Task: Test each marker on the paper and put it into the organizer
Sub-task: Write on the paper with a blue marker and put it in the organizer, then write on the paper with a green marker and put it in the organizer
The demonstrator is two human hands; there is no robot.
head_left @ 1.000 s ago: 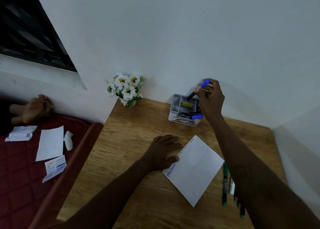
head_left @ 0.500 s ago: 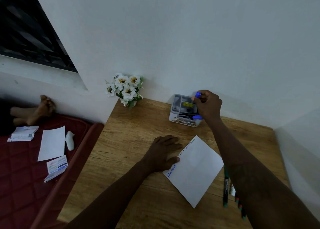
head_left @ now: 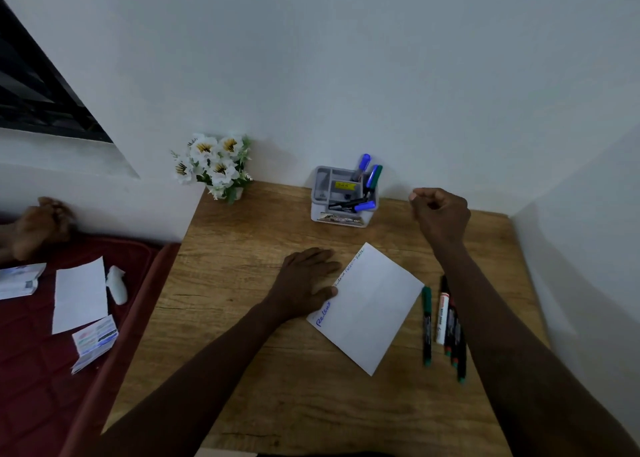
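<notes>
A grey organizer (head_left: pixel 323 193) stands at the back of the wooden table (head_left: pixel 242 352), against the wall. Several blue and green capped markers stick up from it, the blue-capped marker (head_left: pixel 362 164) tallest. My right hand (head_left: pixel 440 214) hovers to the right of the organizer with fingers curled and nothing in them. My left hand (head_left: pixel 304 283) lies flat on the table, its thumb and fingertips resting on the left edge of the white paper (head_left: pixel 372 307), which bears blue writing. Several markers (head_left: pixel 445 321) lie right of the paper, partly behind my right forearm.
A pot of white flowers (head_left: pixel 214 165) sits at the table's back left corner. Left of the table is a red mattress (head_left: pixel 34 370) with papers and leaflets on it, and another person's feet (head_left: pixel 38 224) rest there. A wall closes the right side.
My right hand lowered the blue-capped marker into the organizer, let it go, and drew back to the right with nothing in it. My left hand stayed on the paper.
</notes>
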